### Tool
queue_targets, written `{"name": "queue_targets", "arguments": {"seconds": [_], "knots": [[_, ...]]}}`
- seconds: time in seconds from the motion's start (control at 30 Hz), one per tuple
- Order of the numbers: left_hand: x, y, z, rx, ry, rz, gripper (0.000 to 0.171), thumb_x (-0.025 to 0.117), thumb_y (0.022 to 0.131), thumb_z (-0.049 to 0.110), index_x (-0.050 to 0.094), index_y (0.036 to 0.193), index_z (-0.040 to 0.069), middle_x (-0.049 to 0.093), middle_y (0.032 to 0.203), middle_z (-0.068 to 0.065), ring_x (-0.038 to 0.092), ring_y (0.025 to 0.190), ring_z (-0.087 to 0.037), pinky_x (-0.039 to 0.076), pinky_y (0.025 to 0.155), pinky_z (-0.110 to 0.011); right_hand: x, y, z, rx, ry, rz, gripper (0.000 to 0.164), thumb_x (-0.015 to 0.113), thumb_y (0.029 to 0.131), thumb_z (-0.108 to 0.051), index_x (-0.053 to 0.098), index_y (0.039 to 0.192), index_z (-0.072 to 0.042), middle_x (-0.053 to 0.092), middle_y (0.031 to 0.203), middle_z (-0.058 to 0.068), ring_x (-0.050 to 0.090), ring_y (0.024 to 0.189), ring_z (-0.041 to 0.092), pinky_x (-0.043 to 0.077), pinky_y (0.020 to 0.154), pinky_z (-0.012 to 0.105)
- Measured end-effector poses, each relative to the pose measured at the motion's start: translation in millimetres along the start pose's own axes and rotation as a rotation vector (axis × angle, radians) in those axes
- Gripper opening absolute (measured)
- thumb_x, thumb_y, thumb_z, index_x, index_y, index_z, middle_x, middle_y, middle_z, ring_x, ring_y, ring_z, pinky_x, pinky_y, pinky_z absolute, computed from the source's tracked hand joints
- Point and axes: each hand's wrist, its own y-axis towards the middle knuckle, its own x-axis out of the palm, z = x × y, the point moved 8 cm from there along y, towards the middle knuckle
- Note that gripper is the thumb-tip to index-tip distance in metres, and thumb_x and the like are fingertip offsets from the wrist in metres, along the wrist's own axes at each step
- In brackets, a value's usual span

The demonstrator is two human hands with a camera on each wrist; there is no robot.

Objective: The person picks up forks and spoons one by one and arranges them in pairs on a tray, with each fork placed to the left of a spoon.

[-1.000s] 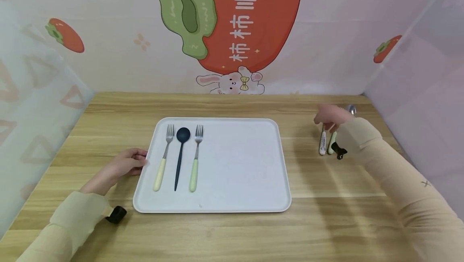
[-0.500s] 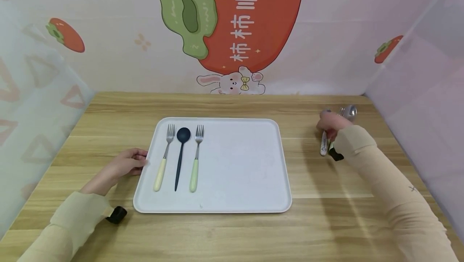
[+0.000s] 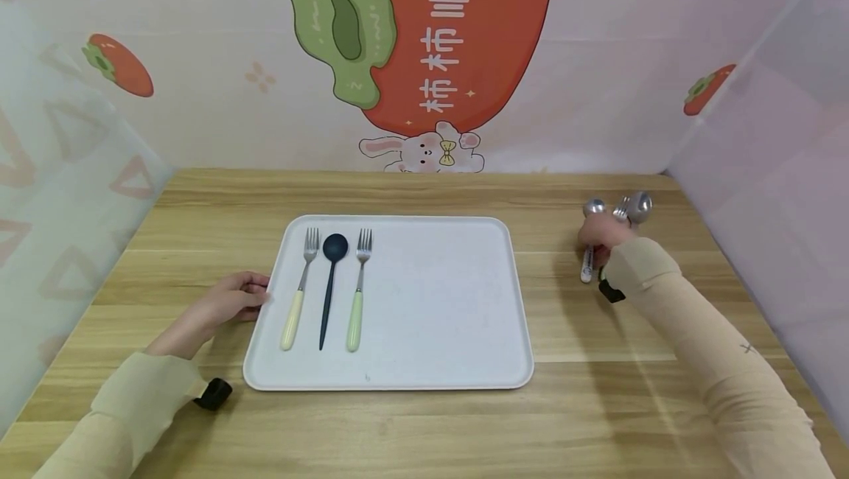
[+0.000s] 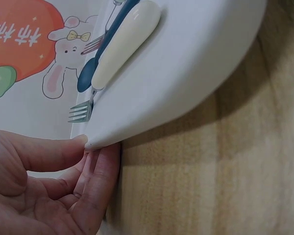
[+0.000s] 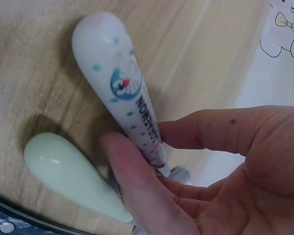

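My left hand (image 3: pixel 232 298) is at the left rim of the white tray (image 3: pixel 438 302). In the left wrist view its thumb and fingers pinch that rim. My right hand (image 3: pixel 603 232) is over the cutlery at the back right. Its thumb and fingers pinch a spoon (image 3: pixel 594 206) by its white handle (image 5: pixel 117 83), which is printed with a cartoon face. Beside it lies a pale green handle (image 5: pixel 73 176), partly covered by the fingers. A fork (image 3: pixel 621 208) and a larger metal spoon (image 3: pixel 640 206) show past the hand; their lower parts are hidden.
On the tray's left half lie a cream-handled fork (image 3: pixel 294 309), a black spoon (image 3: pixel 334 247) and a green-handled fork (image 3: pixel 355 309), side by side. Printed cloth walls (image 3: pixel 232 118) stand along the back and both sides of the wooden table (image 3: pixel 398 427).
My right hand has come down onto the white-handled spoon and pinched it; the spoon has shifted slightly. My left hand and the tray have stayed in place.
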Motion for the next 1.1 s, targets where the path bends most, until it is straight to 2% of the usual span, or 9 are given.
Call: {"name": "queue_targets", "arguments": {"seconds": [0.27,0.43,0.63,0.8,1.1], "knots": [[1.2,-2.1,2.0,0.000,0.010,0.004,0.042,0.046,0.092,0.001,0.029,0.124,-0.020,0.049,0.094,-0.008,0.052,0.077,-0.007,0.051,0.069,-0.023,4,5,-2,-0.030,-0.073,0.003,0.018,0.047,0.080,-0.001,0.049,0.085,0.015,0.058,0.061,0.018,0.061,0.051,0.021,0.052,0.050,0.028],[1.6,-2.7,2.2,0.003,0.005,-0.001,0.043,0.046,0.092,0.002,0.028,0.124,-0.021,0.049,0.094,-0.008,0.053,0.077,-0.007,0.051,0.068,-0.023,9,0,-8,-0.062,-0.088,-0.004,0.022,0.040,0.081,0.002,0.047,0.095,0.018,0.057,0.071,0.022,0.061,0.057,0.025,0.053,0.055,0.032],[1.1,-1.2,2.4,-0.002,0.004,0.007,0.042,0.046,0.092,0.002,0.029,0.124,-0.019,0.049,0.093,-0.007,0.053,0.077,-0.007,0.051,0.068,-0.023,15,-7,-18,-0.069,-0.102,0.006,0.016,0.039,0.077,0.005,0.045,0.091,0.011,0.051,0.078,0.021,0.058,0.062,0.026,0.054,0.057,0.033],[1.1,-1.8,3.7,0.006,-0.003,0.004,0.042,0.047,0.092,0.002,0.030,0.124,-0.020,0.049,0.092,-0.007,0.053,0.076,-0.007,0.051,0.068,-0.022,20,-16,-29,-0.127,-0.132,0.012,0.014,0.043,0.077,0.004,0.042,0.090,0.007,0.047,0.080,0.019,0.055,0.065,0.026,0.054,0.056,0.033],[0.7,-2.1,3.2,-0.003,0.004,0.013,0.042,0.048,0.092,0.003,0.031,0.124,-0.019,0.049,0.091,-0.005,0.053,0.075,-0.006,0.051,0.067,-0.022,32,-33,-45,-0.204,-0.167,0.015,0.030,0.040,0.085,0.000,0.037,0.114,0.008,0.050,0.095,0.025,0.054,0.075,0.029,0.053,0.055,0.032]]}}
